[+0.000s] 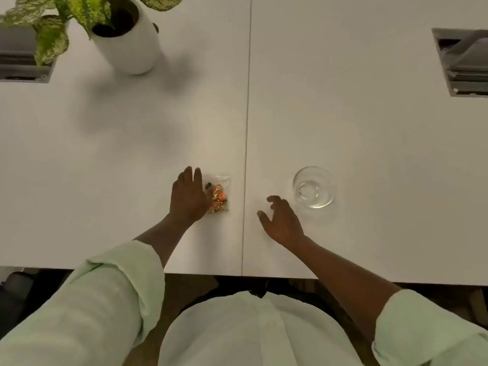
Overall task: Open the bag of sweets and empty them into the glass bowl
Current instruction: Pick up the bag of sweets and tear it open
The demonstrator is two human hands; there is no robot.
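Head view: bag [218,192] lay flat on the white worktop [343,122], just left of the seam [247,128] between the two panels. Clear zip bag, seal end pointing away from the person, sweets [218,199] inside showing gold, orange and one dark piece, bunched toward the near end.

Left hand [188,198] was palm down over the bag's left edge, fingers [196,175] straight and pointing away. It touched or overlapped that edge; grip not closed on anything, fingers flat and extended. Couldn't tell if the thumb was under the bag.

Right hand [281,220] was right of the seam, between bag and bowl [313,186]. Grip wide: fingers curled loosely and spread, thumb out to the left, nothing in it. Couldn't tell if it rested on the worktop or hung just above. Not touching the bowl, which sat just beyond and to the right of its fingertips.

Bowl was clear glass, upright, no contents visible, well right of the seam and apart from the bag.

Both sleeves [111,294] pale green, rolled up to the forearm.

Far left: potted plant [126,35] in a white pot. Cable hatches were set in the worktop at far left [18,62] and far right [464,62].
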